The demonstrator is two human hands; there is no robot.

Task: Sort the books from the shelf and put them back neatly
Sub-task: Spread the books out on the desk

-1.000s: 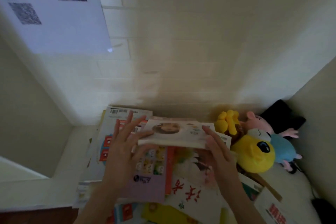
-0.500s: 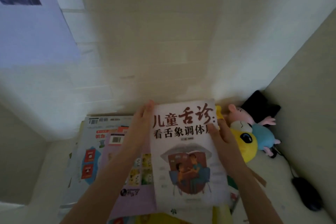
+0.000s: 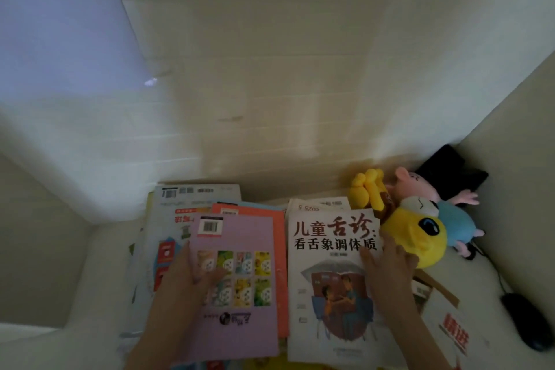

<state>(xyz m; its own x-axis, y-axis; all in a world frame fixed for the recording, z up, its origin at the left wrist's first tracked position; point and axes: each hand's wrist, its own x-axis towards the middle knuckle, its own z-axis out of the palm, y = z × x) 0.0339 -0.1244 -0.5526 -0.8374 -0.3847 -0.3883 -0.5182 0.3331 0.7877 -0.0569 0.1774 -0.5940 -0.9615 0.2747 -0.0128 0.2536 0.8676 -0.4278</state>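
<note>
Near the back edge of the table [image 3: 477, 276], books lie flat in two loose piles. Left hand [image 3: 192, 276] rests flat-fingered on purple book [image 3: 240, 327]; right hand [image 3: 387, 273], fingers straight, presses white book [image 3: 327, 324] alongside. Sorting looks partway: edges ragged, nothing stood upright yet.

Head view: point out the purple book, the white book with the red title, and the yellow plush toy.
purple book [image 3: 246, 234], head view, plain cover below the barcode.
white book [image 3: 330, 285], head view, cover illustration.
yellow plush toy [image 3: 416, 236], head view, face left of its eye.
</note>
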